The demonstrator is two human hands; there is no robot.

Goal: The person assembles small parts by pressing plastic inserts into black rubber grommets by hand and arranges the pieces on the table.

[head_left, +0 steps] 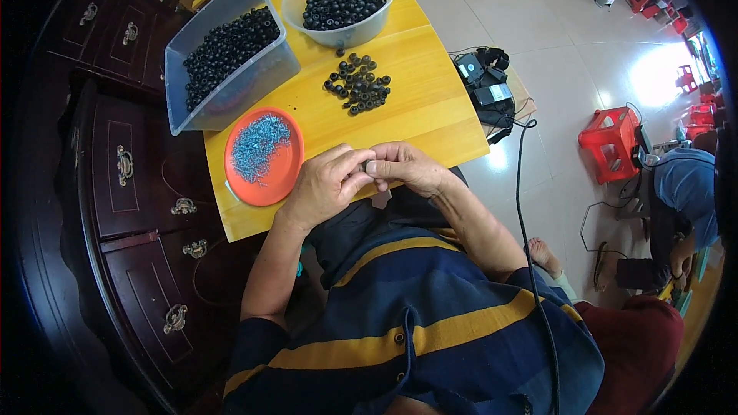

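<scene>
A small dark piece (364, 167), mostly hidden from view, is pinched in the closed fingers (351, 160) of the left hand (317, 186) and the right hand (411, 169), brought together at the near edge of a yellow, wood-grained tabletop (419, 54). Glossy, rounded black beads (359, 86), some with open holes showing, are scattered in a loose cluster just beyond. More such beads are heaped in a translucent rectangular plastic tub (265, 83) and a round, clear plastic bowl (338, 37). Slender blue-silver bits (260, 146) are piled on a smooth orange-red plate (292, 167) beside the left hand. The tabletop is flanked by a polished dark-wood cabinet (146, 184) fitted with ornate metal handles (125, 165). Red plastic stools (611, 144) are set on the shiny tiled floor (484, 23), where a blue-clad co-worker (684, 184) is seen at far right.
</scene>
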